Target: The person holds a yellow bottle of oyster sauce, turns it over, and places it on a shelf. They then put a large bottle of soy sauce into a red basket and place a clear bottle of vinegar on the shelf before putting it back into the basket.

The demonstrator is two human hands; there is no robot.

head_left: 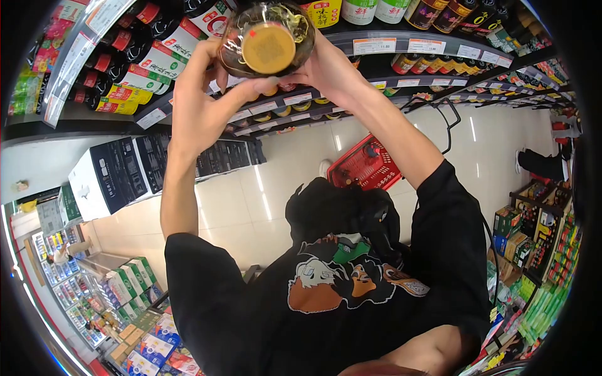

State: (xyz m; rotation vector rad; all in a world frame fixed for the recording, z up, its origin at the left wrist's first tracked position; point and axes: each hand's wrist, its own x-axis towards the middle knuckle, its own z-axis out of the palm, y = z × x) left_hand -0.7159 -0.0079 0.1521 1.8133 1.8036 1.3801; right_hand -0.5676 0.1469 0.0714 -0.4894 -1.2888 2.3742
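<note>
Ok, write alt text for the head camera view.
A person's left hand and right hand together hold a dark, tan-ended round container in front of store shelves lined with bottles. A red shopping basket is below, near the pale floor.

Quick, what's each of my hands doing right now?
Left hand: holding the round jar, fingers curled at its side.
Right hand: holding the same jar from the opposite side, fingers partly hidden.
</note>
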